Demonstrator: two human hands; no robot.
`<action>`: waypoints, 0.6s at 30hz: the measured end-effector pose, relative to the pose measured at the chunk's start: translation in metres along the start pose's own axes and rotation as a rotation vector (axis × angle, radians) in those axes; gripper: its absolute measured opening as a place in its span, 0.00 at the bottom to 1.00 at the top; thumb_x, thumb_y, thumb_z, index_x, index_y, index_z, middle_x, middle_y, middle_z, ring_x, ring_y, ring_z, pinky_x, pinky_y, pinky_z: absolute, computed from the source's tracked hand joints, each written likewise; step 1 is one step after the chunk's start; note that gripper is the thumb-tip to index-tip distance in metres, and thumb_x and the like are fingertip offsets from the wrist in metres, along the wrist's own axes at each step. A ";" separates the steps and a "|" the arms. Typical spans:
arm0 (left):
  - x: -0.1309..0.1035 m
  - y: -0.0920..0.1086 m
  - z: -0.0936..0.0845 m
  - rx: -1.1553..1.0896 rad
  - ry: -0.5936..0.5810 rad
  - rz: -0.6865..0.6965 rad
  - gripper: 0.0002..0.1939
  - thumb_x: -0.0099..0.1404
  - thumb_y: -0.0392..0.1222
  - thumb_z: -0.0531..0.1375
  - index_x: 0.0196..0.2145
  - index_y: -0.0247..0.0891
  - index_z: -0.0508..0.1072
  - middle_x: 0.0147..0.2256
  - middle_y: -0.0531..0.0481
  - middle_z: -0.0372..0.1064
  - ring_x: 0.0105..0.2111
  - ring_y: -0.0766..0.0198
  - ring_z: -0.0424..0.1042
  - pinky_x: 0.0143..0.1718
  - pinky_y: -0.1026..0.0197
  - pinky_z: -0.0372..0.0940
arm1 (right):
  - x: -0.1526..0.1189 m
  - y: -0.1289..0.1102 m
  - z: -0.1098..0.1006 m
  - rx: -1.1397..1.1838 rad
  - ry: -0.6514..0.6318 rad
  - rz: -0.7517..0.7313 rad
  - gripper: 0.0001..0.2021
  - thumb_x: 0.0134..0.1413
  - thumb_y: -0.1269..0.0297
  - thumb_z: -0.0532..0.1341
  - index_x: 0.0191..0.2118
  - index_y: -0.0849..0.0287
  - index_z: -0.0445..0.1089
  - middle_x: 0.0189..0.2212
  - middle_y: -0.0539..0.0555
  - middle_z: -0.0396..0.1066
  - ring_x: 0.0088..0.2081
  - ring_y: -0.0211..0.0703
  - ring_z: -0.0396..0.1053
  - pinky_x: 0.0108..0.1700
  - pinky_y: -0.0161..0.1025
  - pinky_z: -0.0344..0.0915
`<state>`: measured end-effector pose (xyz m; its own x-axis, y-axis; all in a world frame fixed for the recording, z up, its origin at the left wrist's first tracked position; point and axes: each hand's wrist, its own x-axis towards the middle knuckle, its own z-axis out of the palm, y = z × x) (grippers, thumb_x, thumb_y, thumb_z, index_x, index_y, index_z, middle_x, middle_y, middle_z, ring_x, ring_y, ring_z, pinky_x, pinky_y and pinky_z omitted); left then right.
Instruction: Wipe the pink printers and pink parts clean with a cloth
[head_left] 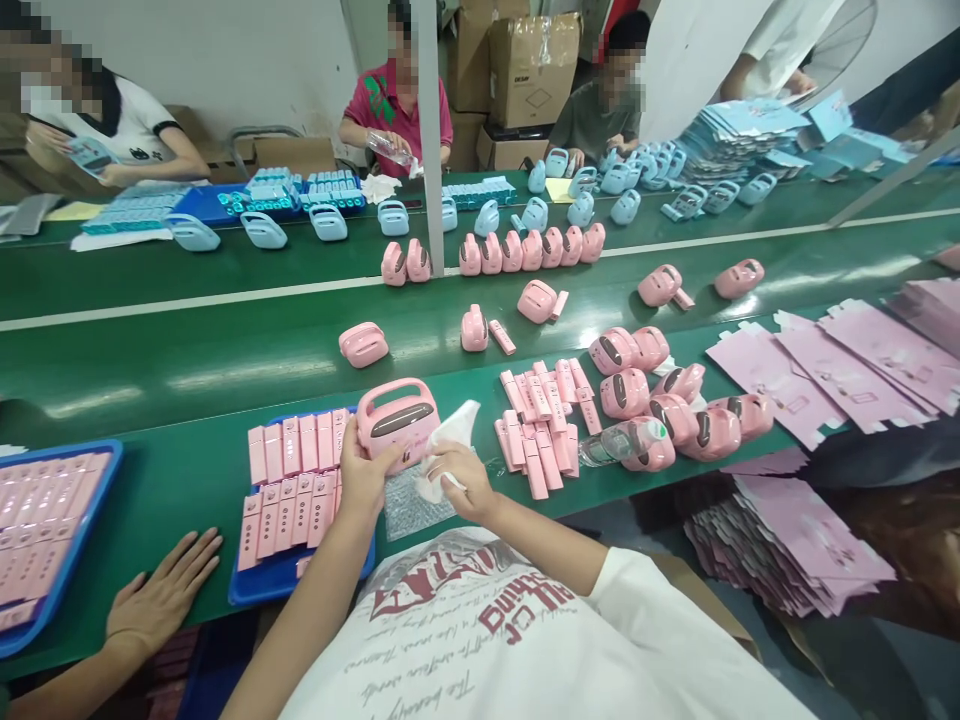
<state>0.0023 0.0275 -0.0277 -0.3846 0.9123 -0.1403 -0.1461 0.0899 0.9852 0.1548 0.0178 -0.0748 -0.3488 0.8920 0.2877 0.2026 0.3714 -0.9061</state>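
Note:
A pink handled device (397, 425) with a dark oval panel is gripped at its left side by my left hand (365, 468). My right hand (463, 482) is closed on a white tissue (454, 430), close to the device's lower right corner. Below both hands lies a sheet of bubble wrap (416, 505). On my left, a blue tray (255, 585) carries rows of slim pink pieces (291, 447), some behind my left forearm. More slim pink pieces (536, 430) are heaped to the right of my right hand.
A clear bottle (619, 443) lies against several pink devices (679, 415) on the right. Pink flat cartons (817, 370) lie beyond them. A co-worker's hand (169, 595) rests at the left near another blue tray (112, 470). Across the conveyor (225, 350), people handle blue devices (330, 222).

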 end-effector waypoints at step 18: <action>0.216 -0.011 -0.075 1.033 0.276 -0.099 0.37 0.37 0.42 0.69 0.47 0.34 0.65 0.46 0.35 0.62 0.52 0.38 0.64 0.52 0.42 0.61 | -0.007 0.075 -0.073 -0.944 -0.247 1.036 0.30 0.57 0.69 0.55 0.64 0.71 0.50 0.49 0.72 0.70 0.46 0.57 0.74 0.43 0.47 0.68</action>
<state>-0.1479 0.1937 -0.0762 -0.6249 0.7723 -0.1140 0.6038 0.5708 0.5564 0.2394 0.0583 -0.1223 0.2035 0.8316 -0.5167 0.9508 -0.2937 -0.0982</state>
